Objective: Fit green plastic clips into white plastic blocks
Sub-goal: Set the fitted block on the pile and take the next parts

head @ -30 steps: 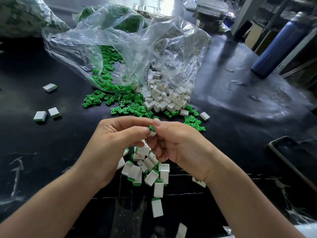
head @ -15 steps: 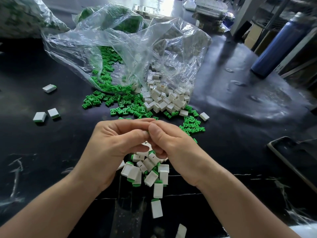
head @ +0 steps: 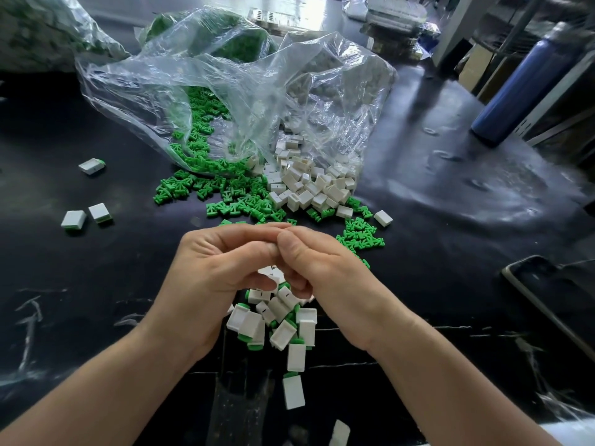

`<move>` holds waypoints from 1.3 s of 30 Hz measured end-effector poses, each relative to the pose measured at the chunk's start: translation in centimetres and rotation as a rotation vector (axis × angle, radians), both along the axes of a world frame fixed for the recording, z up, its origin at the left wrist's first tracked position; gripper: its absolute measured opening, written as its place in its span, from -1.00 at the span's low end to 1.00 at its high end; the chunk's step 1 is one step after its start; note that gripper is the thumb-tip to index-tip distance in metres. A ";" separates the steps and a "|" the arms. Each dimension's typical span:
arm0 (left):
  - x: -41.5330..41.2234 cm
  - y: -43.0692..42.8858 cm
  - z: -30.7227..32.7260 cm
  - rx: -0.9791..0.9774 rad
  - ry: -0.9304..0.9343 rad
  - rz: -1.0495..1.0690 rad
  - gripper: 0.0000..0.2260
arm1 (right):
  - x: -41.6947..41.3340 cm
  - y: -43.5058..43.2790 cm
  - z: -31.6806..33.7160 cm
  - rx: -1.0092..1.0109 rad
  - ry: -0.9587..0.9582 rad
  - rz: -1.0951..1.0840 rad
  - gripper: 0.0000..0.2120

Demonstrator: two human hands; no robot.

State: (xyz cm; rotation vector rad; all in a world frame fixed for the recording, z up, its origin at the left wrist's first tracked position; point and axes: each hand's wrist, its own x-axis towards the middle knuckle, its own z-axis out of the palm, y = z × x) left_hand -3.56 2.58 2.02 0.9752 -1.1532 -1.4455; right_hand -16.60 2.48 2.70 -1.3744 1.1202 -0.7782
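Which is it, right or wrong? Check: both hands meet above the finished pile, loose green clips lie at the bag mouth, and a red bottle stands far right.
One thing is wrong: the head view shows a blue bottle far right, not red. The left hand and right hand do meet above the finished pile, and loose green clips lie at the bag mouth.

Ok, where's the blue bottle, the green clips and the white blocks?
blue bottle (head: 521, 88): head view, middle of its body.
green clips (head: 244, 201): head view, centre of the loose heap.
white blocks (head: 309, 188): head view, centre of the loose heap.
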 end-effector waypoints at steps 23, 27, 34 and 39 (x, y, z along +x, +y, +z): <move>0.2 -0.3 -0.4 0.024 -0.059 -0.011 -0.74 | -2.0 -1.2 0.6 0.237 -0.186 0.064 -0.72; 1.1 -1.2 -0.2 0.029 -0.053 0.140 -0.81 | -2.5 -1.5 0.8 0.142 -0.015 -0.021 -0.79; 2.3 -2.7 -1.6 0.020 -0.288 0.369 -0.77 | -2.6 -1.1 0.4 -0.019 0.375 0.050 -0.88; 2.2 -3.0 -2.3 -0.063 -0.508 0.387 -0.75 | -2.1 -0.9 -0.1 -0.104 0.560 0.116 -0.82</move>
